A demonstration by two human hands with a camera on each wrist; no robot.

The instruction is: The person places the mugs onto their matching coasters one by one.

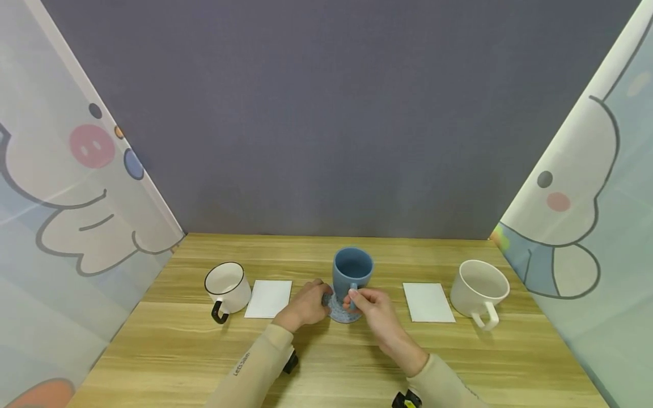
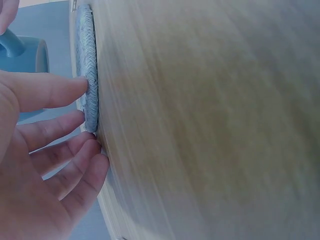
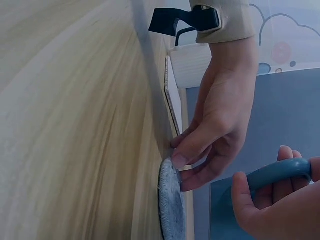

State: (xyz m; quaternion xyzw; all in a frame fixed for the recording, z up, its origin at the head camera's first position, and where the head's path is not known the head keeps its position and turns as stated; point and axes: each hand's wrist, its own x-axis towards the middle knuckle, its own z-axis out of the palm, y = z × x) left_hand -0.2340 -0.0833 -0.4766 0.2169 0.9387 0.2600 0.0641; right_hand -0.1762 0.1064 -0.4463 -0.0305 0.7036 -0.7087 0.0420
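My right hand (image 1: 374, 309) grips the handle of a blue mug (image 1: 352, 269). In both wrist views a gap shows between the mug's base and the round grey-blue woven coaster (image 1: 343, 313), so the mug hangs upright a little above it. My left hand (image 1: 308, 304) holds the left rim of the coaster, thumb and index fingertip on its edge. The other fingertips bend down beside it, close to the wood, as the left wrist view shows. The coaster (image 2: 90, 70) lies flat on the table.
To the left stand a white mug (image 1: 232, 294) with a black rim and handle and a white square tile (image 1: 268, 299). Another white tile (image 1: 428, 302) and a plain white mug (image 1: 466, 297) are on the right. A grey panel (image 1: 326, 124) rises behind the wooden table (image 1: 168, 340).
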